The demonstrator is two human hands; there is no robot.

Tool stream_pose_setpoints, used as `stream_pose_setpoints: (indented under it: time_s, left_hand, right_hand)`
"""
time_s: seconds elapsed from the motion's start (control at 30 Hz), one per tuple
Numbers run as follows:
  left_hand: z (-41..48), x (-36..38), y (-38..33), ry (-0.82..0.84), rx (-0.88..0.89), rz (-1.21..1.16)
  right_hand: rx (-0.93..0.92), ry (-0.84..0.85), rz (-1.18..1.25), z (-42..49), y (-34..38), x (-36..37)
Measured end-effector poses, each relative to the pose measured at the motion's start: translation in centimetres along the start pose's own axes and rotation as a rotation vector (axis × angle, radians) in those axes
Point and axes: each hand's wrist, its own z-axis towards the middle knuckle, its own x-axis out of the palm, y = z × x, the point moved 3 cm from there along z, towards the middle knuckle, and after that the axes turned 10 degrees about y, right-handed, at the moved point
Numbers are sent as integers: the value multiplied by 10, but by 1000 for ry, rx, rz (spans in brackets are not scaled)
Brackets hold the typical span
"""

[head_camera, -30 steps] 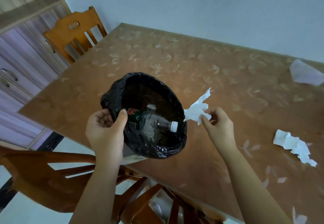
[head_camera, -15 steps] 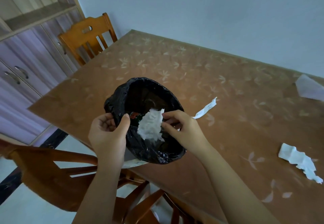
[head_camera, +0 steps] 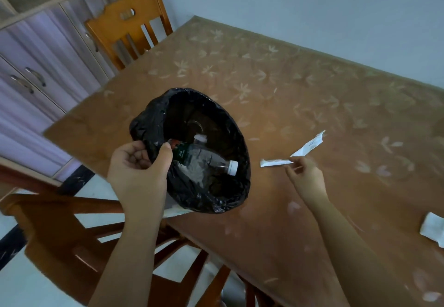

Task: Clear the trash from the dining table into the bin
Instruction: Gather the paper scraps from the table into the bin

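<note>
- The bin [head_camera: 192, 150], lined with a black bag, is held tilted over the near edge of the dining table [head_camera: 312, 95]; its outer wall is almost wholly hidden by the bag and by the left hand [head_camera: 139, 169], only a pale sliver showing under the rim.
- Inside the bin lies a crushed clear plastic bottle [head_camera: 206, 162] with a white cap toward the right; its label is too dark to read, and a second white cap or scrap behind it cannot be made out.
- The left hand is closed around the bin's near-left rim, thumb pressed inside over the bag, fingers curled outside.
- The right hand [head_camera: 304, 177], to the right of the bin and clear of it, pinches a long white paper wrapper [head_camera: 292, 155] between thumb and fingertips; the other fingers are loosely bent. Whether the wrapper's far end rests on the table or is lifted off it I cannot tell.
- A crumpled white tissue [head_camera: 433, 231] lies on the table far right of the bin, cut off by the frame edge.
- A wooden chair [head_camera: 127, 27] stands beyond the bin's far left; another chair [head_camera: 72, 234] below the bin is blurred and partly behind the forearm.
- Half a second ago the right hand was inside the bin with a white wad of tissue; now it is out, to the right, gripping the wrapper that then lay loose on the table.
- The wad no longer shows plainly in the bin, and the bottle is uncovered again.
</note>
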Motion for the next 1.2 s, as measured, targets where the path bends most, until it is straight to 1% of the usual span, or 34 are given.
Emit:
stream_pose_setpoints:
  time_s: [0.17,0.4,0.6,0.77,0.83,0.93,1.07,1.2]
  left_hand:
    - [13,5,6,-25,-45,-90]
    - [20,6,9,17,-79,-109]
    - [20,7,6,21,-99,-139]
    - [17,7,4,32,-95,-149]
    - [15,7,3,30,-95,-152]
    - [10,6,0,42,-98,-155]
    - [-3,7,-5,68,-87,-146]
    - [-19,9,-13,72,-81,-107]
  right_hand:
    - [104,28,-158,36,-30,11]
    - [130,127,-294,60,-51,24]
    - [112,60,-304,62,-52,27]
    - [87,63,-347,53,-51,29]
    - [93,61,-335,47,-51,28]
    - [85,38,-220,33,-47,23]
    - [32,-50,-44,4,-27,4]
    - [-38,-127,8,-27,-3,-23]
